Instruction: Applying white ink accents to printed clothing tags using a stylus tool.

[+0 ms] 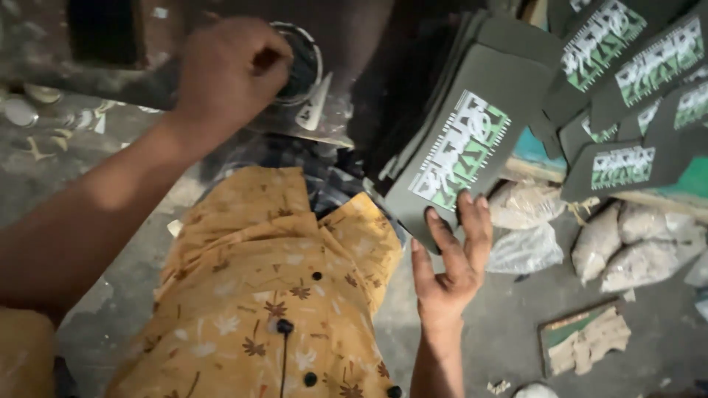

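Observation:
My right hand [450,258] reaches up with its fingertips pressed on the lower edge of a stack of dark flat cardboard pieces [457,147] that carry a white and green printed panel. My left hand [232,70] is raised at upper left, its fingers curled into a fist beside a round dark knob [299,63] on a grimy metal machine; whether it grips anything is unclear. My yellow patterned shirt [273,295] fills the lower middle.
More dark printed cardboard pieces [634,96] fan out at upper right. Clear plastic bags of pale material [627,243] lie on the dusty grey floor. A small flat board with cardboard scraps [582,339] lies at lower right. Debris litters the left floor.

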